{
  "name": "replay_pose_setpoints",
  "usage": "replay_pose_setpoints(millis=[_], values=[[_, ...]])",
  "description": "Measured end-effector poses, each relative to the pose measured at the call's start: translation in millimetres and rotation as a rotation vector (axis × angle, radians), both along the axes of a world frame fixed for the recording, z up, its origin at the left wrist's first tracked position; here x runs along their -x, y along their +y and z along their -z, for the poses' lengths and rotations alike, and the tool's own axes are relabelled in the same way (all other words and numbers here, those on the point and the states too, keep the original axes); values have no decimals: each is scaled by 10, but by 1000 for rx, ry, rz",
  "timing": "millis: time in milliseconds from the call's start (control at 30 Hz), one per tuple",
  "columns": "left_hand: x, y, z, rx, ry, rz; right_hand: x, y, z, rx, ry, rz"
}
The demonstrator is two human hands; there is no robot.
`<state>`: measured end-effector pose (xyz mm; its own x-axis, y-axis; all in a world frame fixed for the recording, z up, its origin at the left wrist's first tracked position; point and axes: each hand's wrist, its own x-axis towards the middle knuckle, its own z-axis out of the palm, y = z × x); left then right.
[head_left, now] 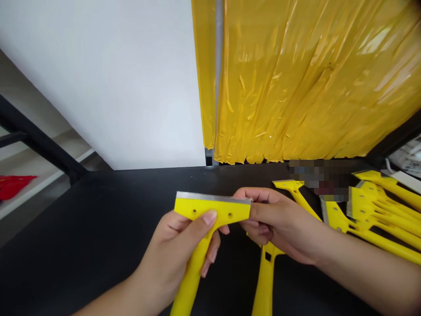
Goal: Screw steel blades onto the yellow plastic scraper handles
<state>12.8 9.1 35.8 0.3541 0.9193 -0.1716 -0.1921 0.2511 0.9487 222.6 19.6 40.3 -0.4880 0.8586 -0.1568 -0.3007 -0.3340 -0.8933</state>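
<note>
A yellow scraper (212,210) with a metal blade along its top edge is held up in front of me. My left hand (179,243) wraps round its neck, the thumb pressing on the head between two small holes. At the right end of the head, my right hand (272,219) is closed, its thumb and forefinger pinching the corner by the blade. Part of those fingertips is hidden behind the head. Below my right hand, a second yellow scraper (267,274) lies on the black table (108,237), its head mostly covered by the hand.
Several more yellow scrapers (371,206) lie in a group on the right of the table. A blurred patch hides something behind them. Yellow plastic film (296,87) and a white panel (115,79) stand along the back. A red item (16,186) rests on a shelf at left.
</note>
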Motion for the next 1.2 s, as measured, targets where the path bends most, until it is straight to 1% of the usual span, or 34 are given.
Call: replay_pose_setpoints(millis=[67, 167, 333, 567, 667, 733, 800, 900, 967, 1067, 1100, 1133, 1200], values=[[9, 10, 5, -11, 4, -26, -6, 2, 27, 37, 60, -12], [28, 29, 13, -17, 9, -35, -26, 12, 54, 20, 85, 5], [22, 59, 26, -7, 16, -38, -28, 21, 70, -14, 58, -23], [7, 55, 20, 4, 55, -20, -32, 9, 72, -45, 28, -20], [24, 82, -7, 23, 32, -44, -33, 10, 89, -86, -1, 21], [38, 124, -31, 32, 3, -84, -21, 26, 124, -154, -79, 84], [53, 173, -51, 34, -16, -112, -2, 53, 176, -242, -206, 133], [70, 224, -62, 41, -31, -115, 9, 88, 241, -334, -365, 159], [76, 238, -59, 42, -24, -108, -11, 99, 249, -460, -527, 175], [83, 252, -52, 30, -6, -123, -67, 91, 212, -694, -846, 171], [86, 261, -52, 23, -1, -130, -81, 84, 198, -729, -911, 184], [89, 271, -55, 16, 3, -138, -88, 75, 188, -730, -930, 205], [98, 295, -65, -3, 10, -150, -76, 53, 189, -726, -901, 245]])
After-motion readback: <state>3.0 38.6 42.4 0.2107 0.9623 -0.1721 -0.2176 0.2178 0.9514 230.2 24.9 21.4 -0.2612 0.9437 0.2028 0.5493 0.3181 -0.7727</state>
